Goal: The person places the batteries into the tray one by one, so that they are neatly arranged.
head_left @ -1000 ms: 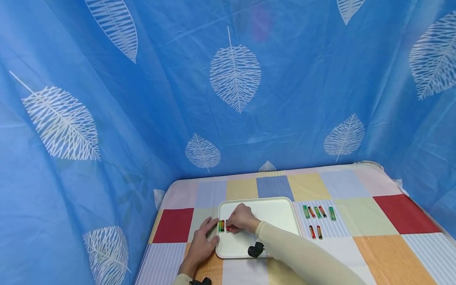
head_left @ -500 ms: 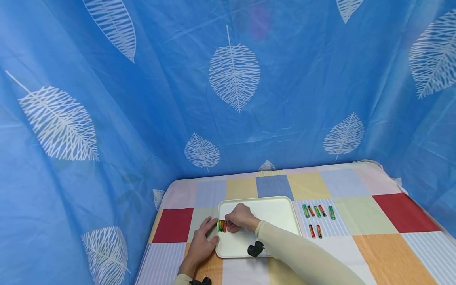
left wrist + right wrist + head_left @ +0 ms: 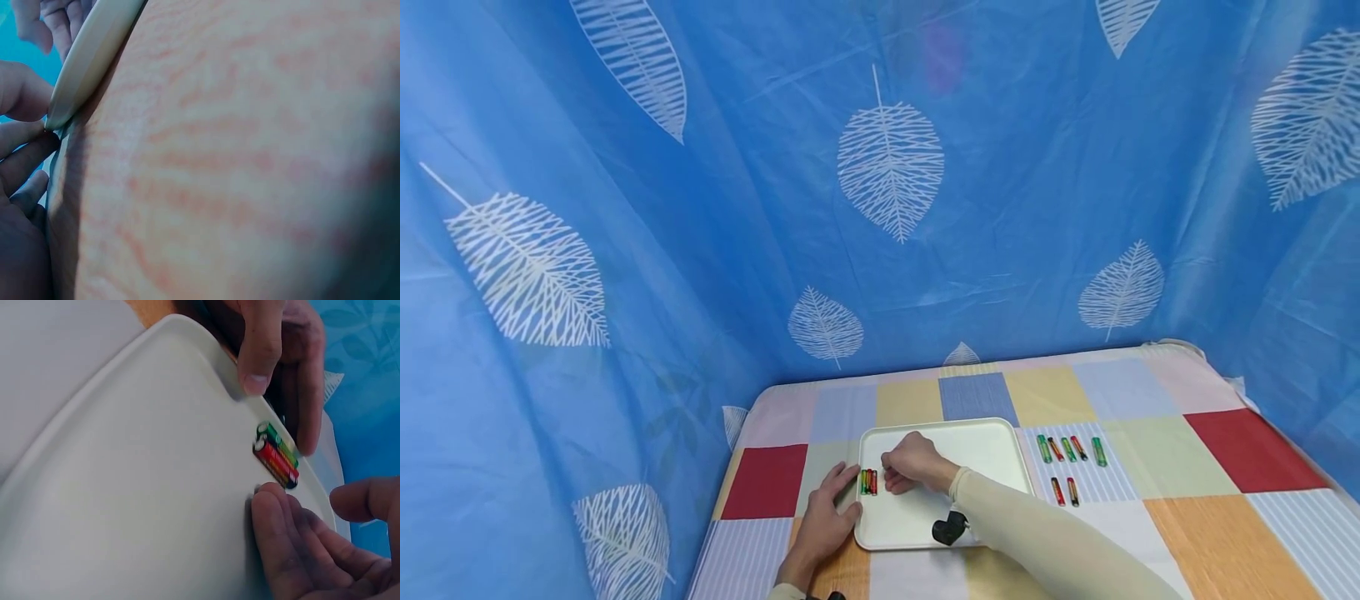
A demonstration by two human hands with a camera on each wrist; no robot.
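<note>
On the white tray [image 3: 898, 527], a green battery [image 3: 277, 444] and a red battery [image 3: 275, 464] lie side by side near the left rim, in a short row. My right hand [image 3: 917, 461] is over the tray just right of this row. In the right wrist view its fingertips [image 3: 269, 497] sit close to the red battery, and the thumb stands apart from them with nothing between. My left hand [image 3: 826, 518] rests at the tray's left edge; its thumb [image 3: 257, 372] touches the rim and its extended fingers lie along the outside.
Right of the tray, several green and red batteries lie on the patchwork cloth [image 3: 1187, 533]. Among them are a green battery [image 3: 1099, 451] at the far end and a red battery [image 3: 1057, 491] nearer. A blue leaf-print curtain [image 3: 1000, 208] hangs behind and at both sides.
The red battery was slid left against the others in the row. My right hand has since let go and drawn slightly right. The left hand stays at the tray edge.
</note>
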